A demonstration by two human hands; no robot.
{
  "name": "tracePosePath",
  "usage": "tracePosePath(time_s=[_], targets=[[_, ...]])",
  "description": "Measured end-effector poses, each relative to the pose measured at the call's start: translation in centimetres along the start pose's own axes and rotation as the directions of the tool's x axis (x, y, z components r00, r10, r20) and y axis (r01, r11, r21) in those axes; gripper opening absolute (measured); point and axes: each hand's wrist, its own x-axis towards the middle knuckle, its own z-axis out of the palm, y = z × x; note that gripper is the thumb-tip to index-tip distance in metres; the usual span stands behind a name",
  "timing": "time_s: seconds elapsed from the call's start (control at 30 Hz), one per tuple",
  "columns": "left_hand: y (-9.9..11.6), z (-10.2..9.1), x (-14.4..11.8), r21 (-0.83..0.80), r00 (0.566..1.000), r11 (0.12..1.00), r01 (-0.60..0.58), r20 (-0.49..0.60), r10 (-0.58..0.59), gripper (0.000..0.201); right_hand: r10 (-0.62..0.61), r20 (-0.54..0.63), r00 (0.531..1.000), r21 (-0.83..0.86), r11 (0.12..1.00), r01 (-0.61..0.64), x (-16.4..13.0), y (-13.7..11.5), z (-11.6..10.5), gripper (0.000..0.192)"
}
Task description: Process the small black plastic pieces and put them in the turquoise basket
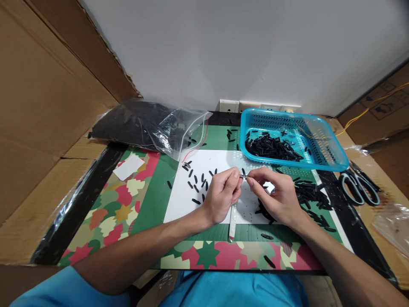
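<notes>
My left hand (223, 194) is closed in a fist around a slim tool with a white-wrapped handle (233, 224), whose lower end sticks out below the fist. Between the two hands shows a small greyish, metal-looking tip (243, 176); I cannot tell whether it belongs to that tool. The thumb and forefinger of my right hand (277, 194) pinch together at this tip, and what they grip is too small to make out. Beneath both hands lies a white sheet (182, 204). Small black elongated pieces (196, 201) are scattered on it, left of my left hand.
At the back right stands a blue basket (341, 164) with many black pieces inside. A heap of black pieces (313, 194) lies right of my right hand, beside scissors (359, 187). A clear bag of black material (137, 123) rests back left. Cardboard (47, 85) rises at the left.
</notes>
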Motion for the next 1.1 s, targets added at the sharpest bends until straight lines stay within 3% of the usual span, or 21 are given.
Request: tracePosePath(time_s=[0.53,0.67,0.83,0.97,1.1], targets=[[0.1,0.0,-0.1,0.007,1.0,1.0,-0.018,0.015,0.018,0.046,-0.031,-0.033,0.999,-0.032,0.999,0.03,0.1,0.0,-0.1,0.006],[-0.2,0.0,-0.4,0.049,0.994,0.994,-0.1,-0.035,0.102,0.046,-0.091,0.145,0.985,-0.118,0.987,0.108,0.3,0.7,0.0,0.007],[-0.7,-0.1,-0.7,0.063,0.986,0.986,-0.155,-0.053,0.159,0.044,-0.169,0.408,0.897,-0.23,0.932,0.28,0.6,1.1,0.0,0.012],[-0.7,-0.2,-0.5,0.07,0.98,0.982,-0.173,-0.083,0.178,0.044,-0.167,0.501,0.849,-0.219,0.925,0.311,0.9,1.2,-0.4,0.011],[-0.4,-0.3,-0.1,0.072,0.975,0.982,-0.177,-0.122,0.185,0.046,-0.112,0.574,0.811,-0.183,0.948,0.261,1.4,0.8,-1.1,0.01]])
